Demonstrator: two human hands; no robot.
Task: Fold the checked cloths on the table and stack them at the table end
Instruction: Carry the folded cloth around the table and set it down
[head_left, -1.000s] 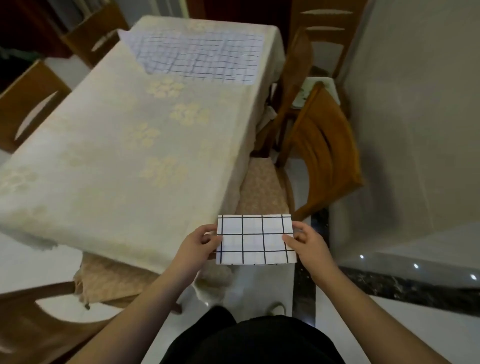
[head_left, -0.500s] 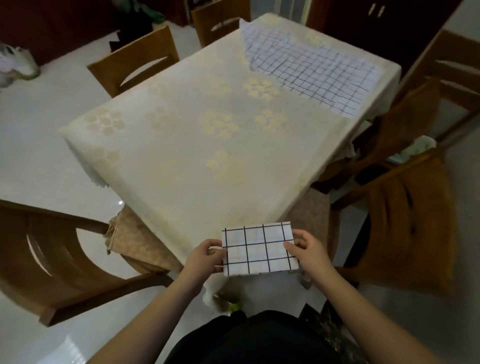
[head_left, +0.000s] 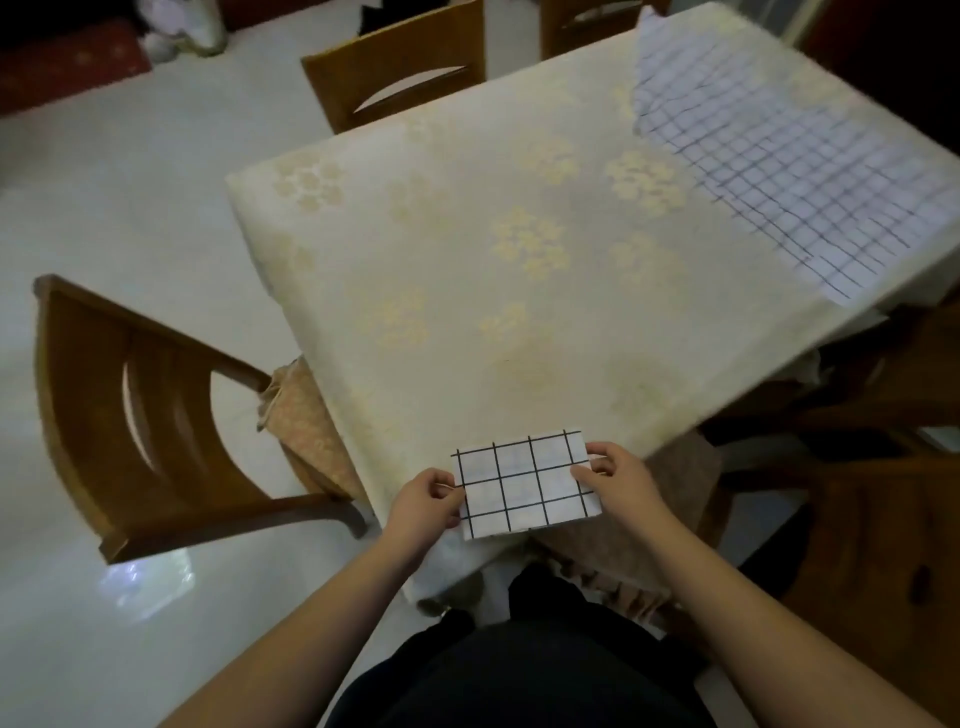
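A small folded white cloth with a black check (head_left: 524, 483) is held over the near corner of the table (head_left: 467, 291). My left hand (head_left: 423, 501) pinches its left edge and my right hand (head_left: 618, 480) pinches its right edge. It is a flat rectangle, slightly tilted. A large checked cloth (head_left: 789, 161) lies spread out at the far right end of the table, one corner hanging over the edge.
The table wears a cream floral tablecloth. A wooden chair (head_left: 140, 415) stands at the left, another chair (head_left: 400, 73) at the far side, and more chairs (head_left: 883, 519) crowd the right. White tiled floor (head_left: 104, 182) lies to the left.
My view has swung left and closer around the table corner. The folded cloth, still held by both hands, now hangs over the table's near corner instead of off its edge.
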